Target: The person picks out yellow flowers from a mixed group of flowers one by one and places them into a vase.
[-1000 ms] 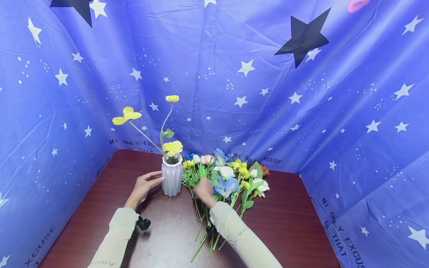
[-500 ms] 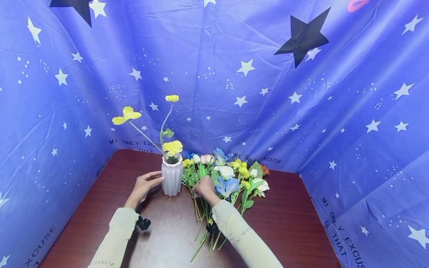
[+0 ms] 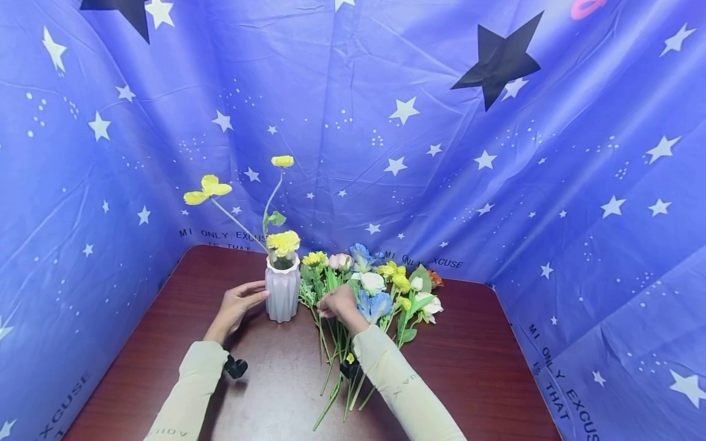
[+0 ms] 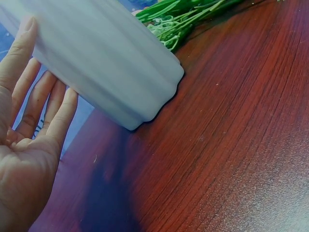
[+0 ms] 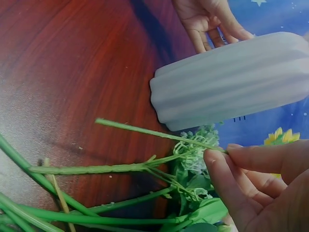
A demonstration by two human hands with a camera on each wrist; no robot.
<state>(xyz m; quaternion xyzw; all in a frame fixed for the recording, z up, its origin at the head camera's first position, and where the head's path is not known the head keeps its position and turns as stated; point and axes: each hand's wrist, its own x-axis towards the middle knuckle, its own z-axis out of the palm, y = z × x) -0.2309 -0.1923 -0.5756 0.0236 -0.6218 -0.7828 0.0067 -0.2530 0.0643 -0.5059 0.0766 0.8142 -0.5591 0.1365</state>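
Observation:
A pale fluted vase [image 3: 283, 297] stands upright on the table, three yellow flowers [image 3: 284, 243] in it. My left hand [image 3: 236, 311] touches its left side, fingers mostly straight and the thumb [image 4: 21, 46] lying along the wall in the left wrist view. Right of the vase, over the flower pile, my right hand [image 3: 341, 304] pinches a thin green stem [image 5: 145, 131] between thumb and fingertips. The stem's cut end points away from that hand in the right wrist view. Beyond the fingers shows a yellow sunflower head [image 5: 281, 137], its stem partly hidden by the hand.
Artificial flowers lie heaped to the right, among them a blue flower [image 3: 375, 307], a white rose [image 3: 371, 282] and an orange flower [image 3: 436, 280]. Their stems [image 3: 329, 404] point toward the front of the brown table [image 3: 469, 367]. A starry blue curtain [image 3: 353, 122] surrounds the table.
My right hand has shifted slightly right and turned, its pinching fingertips now showing. The yellow sunflower head has risen a little above the pile, covering the blue and white blooms behind. My left hand stays put.

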